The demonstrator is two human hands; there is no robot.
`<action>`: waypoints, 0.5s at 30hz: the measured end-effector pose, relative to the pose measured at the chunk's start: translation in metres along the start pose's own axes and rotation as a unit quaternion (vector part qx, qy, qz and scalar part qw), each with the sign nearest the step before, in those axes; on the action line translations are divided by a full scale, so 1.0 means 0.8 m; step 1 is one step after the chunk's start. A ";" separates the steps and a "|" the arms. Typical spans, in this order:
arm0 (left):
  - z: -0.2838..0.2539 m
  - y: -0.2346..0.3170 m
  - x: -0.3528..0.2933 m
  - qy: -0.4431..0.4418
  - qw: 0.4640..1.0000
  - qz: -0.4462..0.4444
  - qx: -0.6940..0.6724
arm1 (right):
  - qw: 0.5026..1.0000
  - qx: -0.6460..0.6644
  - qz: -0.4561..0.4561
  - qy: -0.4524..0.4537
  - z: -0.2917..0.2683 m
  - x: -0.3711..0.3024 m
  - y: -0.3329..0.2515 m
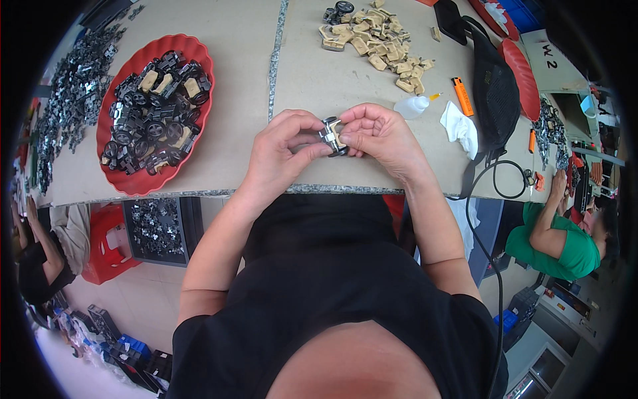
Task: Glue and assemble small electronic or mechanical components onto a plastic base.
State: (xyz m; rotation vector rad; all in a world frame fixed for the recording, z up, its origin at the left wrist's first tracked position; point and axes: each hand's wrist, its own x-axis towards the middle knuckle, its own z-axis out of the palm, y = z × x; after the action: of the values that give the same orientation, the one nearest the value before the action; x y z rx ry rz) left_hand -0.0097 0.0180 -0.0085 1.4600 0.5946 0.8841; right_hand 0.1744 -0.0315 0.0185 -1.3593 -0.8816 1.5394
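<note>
Between my two hands, over the table's near edge, is a small toy vehicle chassis (330,135) with black wheels and a tan piece on it. My left hand (284,147) pinches its left side between thumb and fingers. From the other side, the thumb and fingers of my right hand (377,138) close on its right side and the tan part. Left of my hands stands a red scalloped tray (207,100) heaped with black wheeled chassis (156,130), some with tan pieces. Beyond my hands lies a loose pile of tan plastic parts (379,43).
Right of my hands are a white squeeze bottle (412,107), an orange cutter (462,96), a crumpled white tissue (460,128) and a black bag (497,86). Dark small parts (76,100) cover the far left. A black cable (495,266) hangs off the edge. A person in green (555,243) works at right.
</note>
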 end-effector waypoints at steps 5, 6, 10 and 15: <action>0.002 0.000 -0.001 0.020 1.000 -0.009 0.005 | 1.000 0.020 0.012 -0.001 0.002 0.000 -0.001; 0.003 0.001 -0.001 0.029 1.000 -0.007 0.009 | 0.999 0.036 0.012 0.002 0.002 0.000 0.004; 0.003 0.005 0.000 0.023 1.000 -0.008 -0.006 | 0.998 0.057 0.009 0.000 0.000 0.002 0.009; 0.001 0.003 -0.006 0.016 1.000 -0.019 -0.016 | 1.000 0.016 0.021 -0.003 0.007 -0.005 0.001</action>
State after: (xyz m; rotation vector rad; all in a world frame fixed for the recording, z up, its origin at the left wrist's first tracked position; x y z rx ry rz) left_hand -0.0122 0.0138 -0.0073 1.4049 0.6269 0.8844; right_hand 0.1691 -0.0355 0.0200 -1.3578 -0.8333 1.5840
